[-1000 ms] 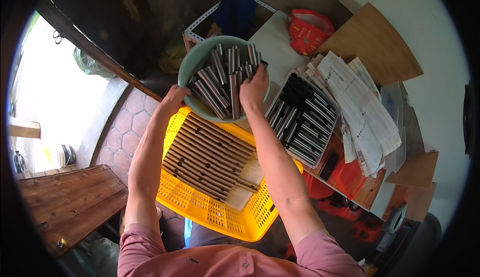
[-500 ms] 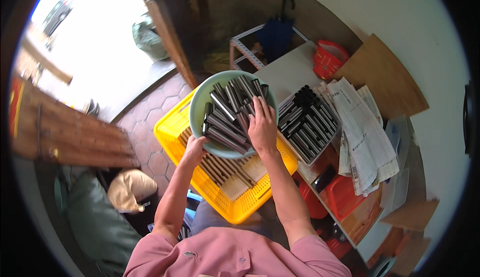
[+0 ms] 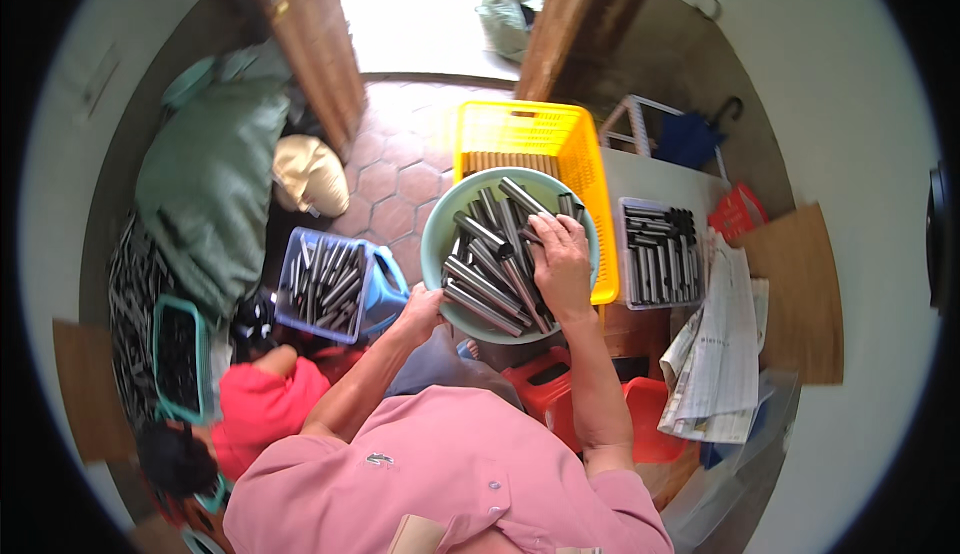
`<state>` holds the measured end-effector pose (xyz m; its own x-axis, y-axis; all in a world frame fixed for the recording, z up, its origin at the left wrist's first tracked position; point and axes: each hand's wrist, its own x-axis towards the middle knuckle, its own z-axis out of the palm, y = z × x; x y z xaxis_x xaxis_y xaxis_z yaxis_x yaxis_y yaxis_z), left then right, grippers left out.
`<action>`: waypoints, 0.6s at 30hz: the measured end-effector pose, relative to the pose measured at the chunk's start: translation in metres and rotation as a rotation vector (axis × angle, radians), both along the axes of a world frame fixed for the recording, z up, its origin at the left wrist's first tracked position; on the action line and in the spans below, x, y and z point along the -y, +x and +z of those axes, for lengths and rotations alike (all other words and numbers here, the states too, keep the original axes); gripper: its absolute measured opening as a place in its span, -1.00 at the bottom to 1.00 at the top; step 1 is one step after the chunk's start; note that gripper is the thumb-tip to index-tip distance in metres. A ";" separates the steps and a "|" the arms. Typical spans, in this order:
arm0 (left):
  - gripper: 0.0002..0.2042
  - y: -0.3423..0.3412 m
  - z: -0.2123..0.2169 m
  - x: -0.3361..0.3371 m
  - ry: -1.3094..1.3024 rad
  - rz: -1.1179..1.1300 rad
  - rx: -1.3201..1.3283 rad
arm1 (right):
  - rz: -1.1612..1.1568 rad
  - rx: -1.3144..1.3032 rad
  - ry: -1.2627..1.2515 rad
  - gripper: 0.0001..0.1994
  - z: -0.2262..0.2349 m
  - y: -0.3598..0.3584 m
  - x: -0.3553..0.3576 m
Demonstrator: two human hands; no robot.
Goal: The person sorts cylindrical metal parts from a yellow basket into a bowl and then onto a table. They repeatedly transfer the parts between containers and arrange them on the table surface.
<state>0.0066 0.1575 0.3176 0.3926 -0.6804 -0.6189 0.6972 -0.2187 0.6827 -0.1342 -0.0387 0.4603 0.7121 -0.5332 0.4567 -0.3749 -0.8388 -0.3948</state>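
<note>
Head view: the green basin (image 3: 455,202), its rim gripped by the left hand (image 3: 422,312), is held near the yellow basket (image 3: 592,174). Metal tubes (image 3: 488,294) inside are touched by the right hand (image 3: 562,264); its grip cannot be told. Through one-sided support, the basin could be tipped, tubes spilled.

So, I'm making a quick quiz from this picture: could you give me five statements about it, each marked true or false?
1. The left hand holds the rim of the green basin. True.
2. The basin is empty. False: it holds metal tubes.
3. The right hand is at the tubes in the basin. True.
4. Nothing yellow shows around the basin. False: a yellow basket shows beyond it and to its right.
5. A bluish basket stands to the basin's left. True.
</note>
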 end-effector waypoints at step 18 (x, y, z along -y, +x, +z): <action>-0.83 -0.152 -0.023 -0.253 0.196 0.511 0.149 | 0.607 -0.075 0.309 -0.65 0.026 -0.006 -0.209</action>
<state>-0.1451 0.4106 0.2942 0.7343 -0.2593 -0.6274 0.6472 -0.0113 0.7622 -0.1399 0.1708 0.4867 0.9498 -0.1279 0.2856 0.0903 -0.7618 -0.6415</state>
